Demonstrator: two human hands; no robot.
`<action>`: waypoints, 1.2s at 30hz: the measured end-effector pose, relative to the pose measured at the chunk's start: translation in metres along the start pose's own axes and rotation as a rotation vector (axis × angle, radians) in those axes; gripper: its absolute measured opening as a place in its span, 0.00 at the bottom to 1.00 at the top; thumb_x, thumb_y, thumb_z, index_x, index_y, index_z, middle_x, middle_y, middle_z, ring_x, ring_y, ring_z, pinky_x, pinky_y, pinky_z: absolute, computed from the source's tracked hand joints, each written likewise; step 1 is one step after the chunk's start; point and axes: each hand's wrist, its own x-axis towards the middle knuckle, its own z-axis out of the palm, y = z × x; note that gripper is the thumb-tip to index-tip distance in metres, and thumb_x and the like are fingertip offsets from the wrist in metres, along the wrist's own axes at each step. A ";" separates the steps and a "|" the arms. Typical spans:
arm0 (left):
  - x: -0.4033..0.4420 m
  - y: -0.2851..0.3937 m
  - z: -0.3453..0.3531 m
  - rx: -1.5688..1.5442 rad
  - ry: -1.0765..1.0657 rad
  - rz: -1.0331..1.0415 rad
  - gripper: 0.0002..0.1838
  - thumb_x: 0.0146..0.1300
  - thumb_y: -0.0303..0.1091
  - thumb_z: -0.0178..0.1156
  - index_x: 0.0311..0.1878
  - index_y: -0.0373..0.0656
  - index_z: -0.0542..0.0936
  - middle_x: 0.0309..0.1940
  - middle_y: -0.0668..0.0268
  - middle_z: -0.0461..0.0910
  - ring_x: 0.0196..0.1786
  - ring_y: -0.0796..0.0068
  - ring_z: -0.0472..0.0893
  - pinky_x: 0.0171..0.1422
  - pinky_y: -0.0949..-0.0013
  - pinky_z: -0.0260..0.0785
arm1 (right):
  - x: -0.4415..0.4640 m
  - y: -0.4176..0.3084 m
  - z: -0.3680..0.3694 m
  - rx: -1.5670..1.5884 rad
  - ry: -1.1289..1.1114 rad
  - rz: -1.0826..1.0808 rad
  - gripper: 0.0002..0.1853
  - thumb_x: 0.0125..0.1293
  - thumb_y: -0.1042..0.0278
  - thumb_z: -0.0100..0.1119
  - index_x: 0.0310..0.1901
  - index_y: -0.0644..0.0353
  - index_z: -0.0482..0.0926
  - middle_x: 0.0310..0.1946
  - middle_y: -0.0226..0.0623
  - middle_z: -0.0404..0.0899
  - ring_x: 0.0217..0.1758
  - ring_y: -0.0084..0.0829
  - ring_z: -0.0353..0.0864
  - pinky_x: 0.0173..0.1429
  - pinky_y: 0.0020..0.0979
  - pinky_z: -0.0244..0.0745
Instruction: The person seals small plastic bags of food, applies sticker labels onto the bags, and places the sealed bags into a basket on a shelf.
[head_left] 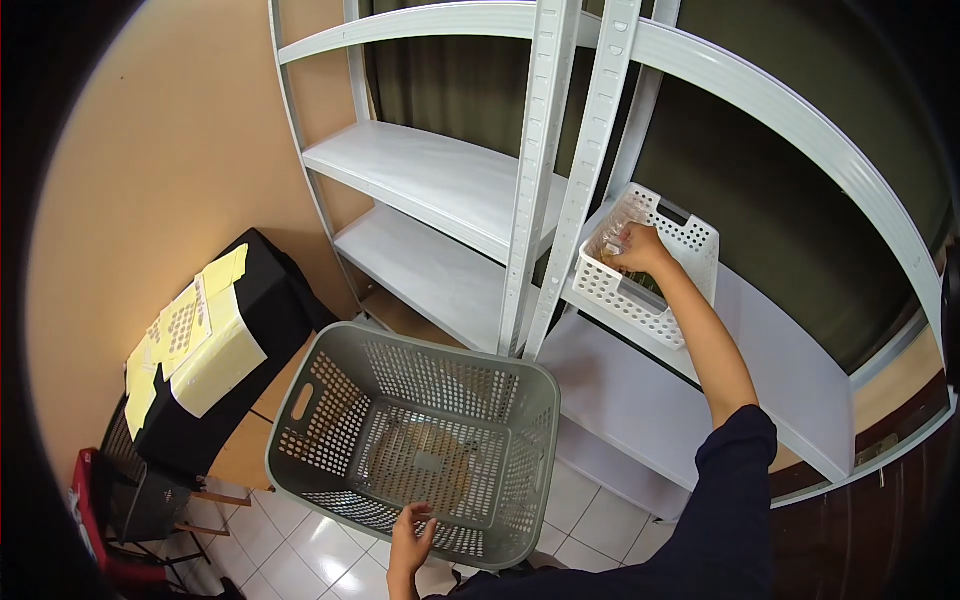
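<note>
My right hand [637, 248] reaches into a white perforated plastic basket [655, 318] on the right shelf unit. Its fingers are curled together at the basket's left side, against shiny clear plastic packaging [608, 236]; exactly what they grip is hard to make out. Something greenish lies low in this basket, partly hidden by the hand. My left hand [412, 532] is at the near rim of a large grey-green laundry basket [412, 345], fingers apart and loosely bent, with nothing in them. No items show inside the large basket, only its perforated floor and walls.
White metal shelves [430, 175] stand ahead, with upright posts [540, 150] between the two units. To the left, yellow papers and a sheet of round stickers [185, 325] lie on a black cloth [265, 290]. White floor tiles [330, 550] show below.
</note>
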 end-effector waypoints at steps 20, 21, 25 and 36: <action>-0.092 -0.049 -0.163 -0.094 0.313 -0.087 0.08 0.60 0.30 0.49 0.39 0.38 0.74 0.18 0.63 0.71 0.21 0.78 0.68 0.27 0.74 0.60 | -0.288 -0.343 0.178 0.851 0.250 -0.529 0.01 0.54 0.78 0.54 0.29 0.62 0.73 0.23 0.35 0.74 0.25 0.28 0.73 0.32 0.27 0.67; -0.104 -0.066 -0.175 -0.079 0.379 -0.079 0.08 0.60 0.30 0.49 0.40 0.39 0.74 0.17 0.64 0.69 0.20 0.78 0.67 0.26 0.74 0.59 | -0.315 -0.367 0.199 0.912 0.097 -0.497 0.01 0.54 0.78 0.53 0.30 0.62 0.74 0.23 0.36 0.74 0.25 0.28 0.73 0.31 0.26 0.67; -0.159 -0.103 -0.232 -0.046 0.601 -0.202 0.09 0.60 0.28 0.48 0.44 0.40 0.71 0.17 0.65 0.68 0.21 0.77 0.67 0.27 0.74 0.60 | -0.408 -0.441 0.268 0.975 -0.255 -0.539 0.04 0.56 0.77 0.51 0.33 0.62 0.75 0.21 0.36 0.74 0.22 0.27 0.72 0.28 0.26 0.66; -0.256 -0.182 -0.323 -0.176 1.097 -0.410 0.27 0.50 0.17 0.52 0.56 0.38 0.60 0.36 0.62 0.65 0.24 0.81 0.69 0.30 0.79 0.64 | -0.459 -0.568 0.344 0.983 -0.664 -0.774 0.10 0.59 0.77 0.46 0.42 0.62 0.72 0.24 0.42 0.71 0.25 0.36 0.72 0.31 0.30 0.67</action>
